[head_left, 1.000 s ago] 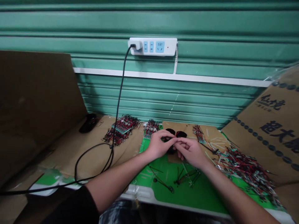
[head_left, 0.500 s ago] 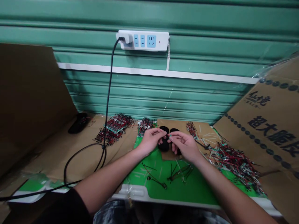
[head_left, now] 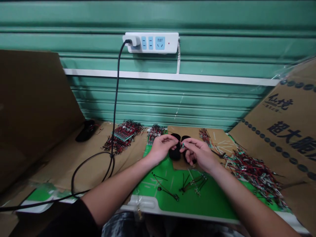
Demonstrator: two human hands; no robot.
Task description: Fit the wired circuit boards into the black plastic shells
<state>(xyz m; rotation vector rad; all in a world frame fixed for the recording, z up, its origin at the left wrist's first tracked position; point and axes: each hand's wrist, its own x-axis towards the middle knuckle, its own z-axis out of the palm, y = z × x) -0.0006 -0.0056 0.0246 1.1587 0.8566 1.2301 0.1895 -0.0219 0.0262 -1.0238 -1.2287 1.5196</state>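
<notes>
Monitoring remotely through the head camera, I find the left hand closed, thumb and forefinger pinching a thin red wire. The right hand is likewise closed, its fingertips gripping a small green circuit piece just beside that wire; the exact joint is too small to confirm. Both parts sit between the hands, over a black, elongated, rounded case and a matching black case, the latter partly covered by the right hand. On the near side, I record loose dark wired parts on the green tabletop. Far left lie stacked green boards with red and black wires; at right, a tangled red, black and white wire heap.
</notes>
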